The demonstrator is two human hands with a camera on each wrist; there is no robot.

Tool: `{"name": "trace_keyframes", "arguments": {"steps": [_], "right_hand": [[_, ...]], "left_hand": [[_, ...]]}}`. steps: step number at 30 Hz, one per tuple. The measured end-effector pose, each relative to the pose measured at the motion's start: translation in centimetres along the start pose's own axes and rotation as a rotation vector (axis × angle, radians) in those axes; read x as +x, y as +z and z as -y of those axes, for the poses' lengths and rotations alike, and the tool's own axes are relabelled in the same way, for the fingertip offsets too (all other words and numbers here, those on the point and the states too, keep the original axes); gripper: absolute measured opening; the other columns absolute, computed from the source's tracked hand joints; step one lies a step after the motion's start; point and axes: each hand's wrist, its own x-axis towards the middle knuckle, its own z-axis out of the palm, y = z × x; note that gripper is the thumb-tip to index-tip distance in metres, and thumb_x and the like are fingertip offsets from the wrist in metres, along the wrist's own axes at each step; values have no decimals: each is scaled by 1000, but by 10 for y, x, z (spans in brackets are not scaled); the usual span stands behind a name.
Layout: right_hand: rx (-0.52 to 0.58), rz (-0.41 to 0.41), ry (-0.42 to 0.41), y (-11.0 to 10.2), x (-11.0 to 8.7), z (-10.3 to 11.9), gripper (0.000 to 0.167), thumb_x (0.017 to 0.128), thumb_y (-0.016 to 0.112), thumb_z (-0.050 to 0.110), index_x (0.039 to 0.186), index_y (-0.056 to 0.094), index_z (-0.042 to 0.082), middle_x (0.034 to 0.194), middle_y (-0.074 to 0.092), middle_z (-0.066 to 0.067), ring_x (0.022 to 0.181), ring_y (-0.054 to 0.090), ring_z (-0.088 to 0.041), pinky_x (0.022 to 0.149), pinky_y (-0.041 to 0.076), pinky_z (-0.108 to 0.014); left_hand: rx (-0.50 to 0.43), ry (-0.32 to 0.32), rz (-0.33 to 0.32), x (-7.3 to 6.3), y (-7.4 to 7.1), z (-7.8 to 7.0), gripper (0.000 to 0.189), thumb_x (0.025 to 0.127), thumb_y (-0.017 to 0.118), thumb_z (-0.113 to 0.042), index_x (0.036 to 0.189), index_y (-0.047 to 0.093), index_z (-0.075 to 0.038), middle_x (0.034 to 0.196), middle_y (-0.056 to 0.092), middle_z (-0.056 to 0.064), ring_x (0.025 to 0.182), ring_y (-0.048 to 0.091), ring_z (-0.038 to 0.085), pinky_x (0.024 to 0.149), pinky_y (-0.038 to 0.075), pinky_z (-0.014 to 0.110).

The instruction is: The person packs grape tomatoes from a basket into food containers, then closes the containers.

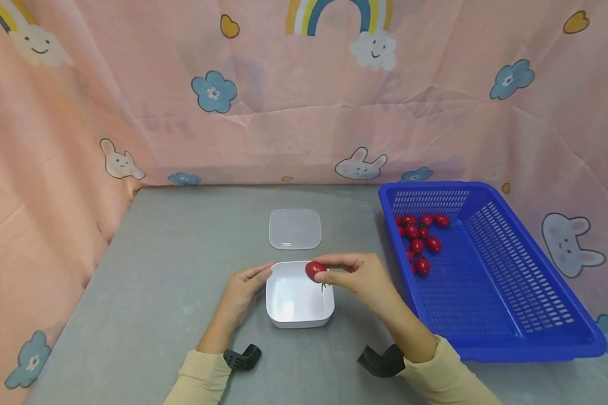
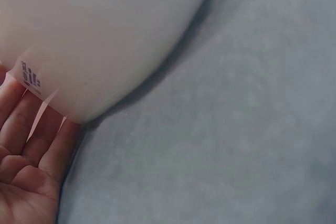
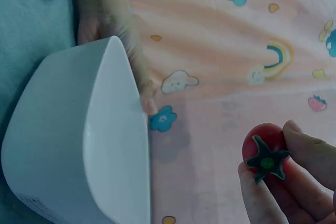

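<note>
A white open-topped plastic box (image 1: 300, 292) stands on the table in front of me; its inside shows bare in the head view. My left hand (image 1: 244, 289) rests against the box's left side with the thumb tip at the rim. In the left wrist view, its extended fingers (image 2: 58, 142) touch the outer wall. Over the box's right rim, my right hand (image 1: 360, 275) pinches a red cherry tomato (image 1: 314, 270) between thumb and fingers. The tomato's green star-shaped stem end (image 3: 267, 162) faces the right wrist camera.
A blue perforated basket (image 1: 486, 337) stands on the right, with several cherry tomatoes (image 1: 417, 246) gathered along its left side. Behind the white box, a translucent lid (image 1: 295, 229) lies flat on the grey table (image 1: 172, 281). A pink printed cloth (image 1: 284, 129) hangs around the back and sides.
</note>
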Motion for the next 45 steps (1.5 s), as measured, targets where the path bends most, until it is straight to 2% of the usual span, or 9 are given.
{"name": "trace_keyframes", "arguments": {"steps": [7,11,17,26,38,45], "right_hand": [[80,13,51,19,6,-18,33,80,82,14,110,75,0,102,77,-16,84,70,-11,76,56,-23],[84,-16,67,29,10,-25,32,79,84,14,107,77,2,102,77,-15,82,70,-13,75,57,-23],[26,-61,81,43,15,-32,27,76,86,16,100,80,7,100,78,-8,93,67,-12,83,52,-25],[-23,-101,71,56,19,-36,24,73,88,17,95,81,9,96,78,-5,101,67,-16,91,50,-35],[-81,-92,45,68,27,-40,27,72,88,17,96,81,8,98,78,-8,100,68,-19,80,50,-26],[-59,-76,12,78,31,-42,26,72,87,12,96,80,5,96,78,-10,97,70,-21,77,52,-24]], "left_hand": [[-14,8,-12,-1,0,0,34,92,68,-10,120,66,10,118,73,10,101,67,0,88,54,18],[-1,13,-7,-1,0,0,34,92,68,-12,119,67,9,117,73,9,101,67,1,87,54,19],[14,-4,-6,0,1,0,34,93,68,-13,120,67,7,123,70,15,102,67,0,89,53,19],[6,-13,4,0,1,1,34,93,67,-14,120,67,8,123,71,13,103,66,0,90,53,19],[-19,6,10,0,0,1,35,93,67,-12,121,66,10,116,74,6,103,66,0,90,53,19],[-36,6,12,0,1,0,35,93,67,-11,121,65,11,113,75,1,102,66,-1,90,53,18]]}}
